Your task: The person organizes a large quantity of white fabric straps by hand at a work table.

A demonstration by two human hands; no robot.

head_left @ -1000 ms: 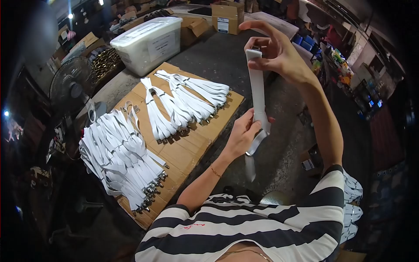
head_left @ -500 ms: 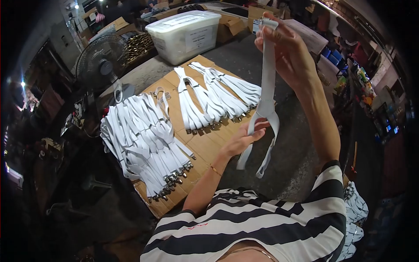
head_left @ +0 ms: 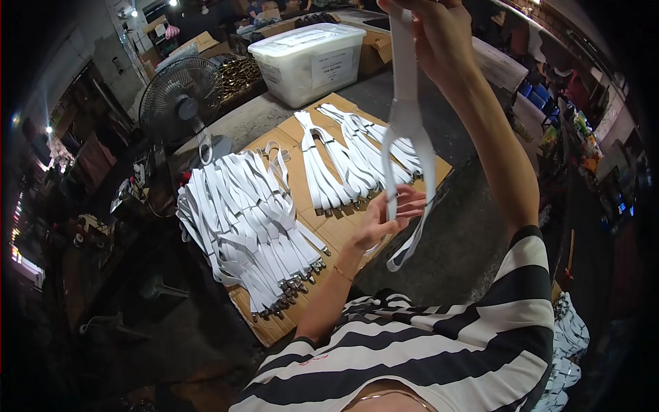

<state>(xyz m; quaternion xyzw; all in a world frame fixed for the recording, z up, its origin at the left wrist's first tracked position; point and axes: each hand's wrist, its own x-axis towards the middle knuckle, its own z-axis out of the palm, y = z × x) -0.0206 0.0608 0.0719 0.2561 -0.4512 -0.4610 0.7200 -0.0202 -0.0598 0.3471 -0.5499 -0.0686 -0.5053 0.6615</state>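
My right hand, raised at the top edge, grips the upper end of a white elastic strap that hangs down and splits into two straps at a Y-shaped joint. Below the joint, my left hand is closed around one of the hanging straps, its fingers curled. A large pile of white straps with metal clips lies on the left of a cardboard sheet. Further back on the same sheet, more white straps are fanned out in bundles.
Behind the cardboard stands a lidded white plastic tub. A black fan is at the back left, near a heap of brassy metal pieces. More white straps hang or lie at the lower right.
My right hand has risen, lifting the strap and its joint. My left hand stays low beside the hanging straps. The view has shifted slightly, moving the table things right and down.
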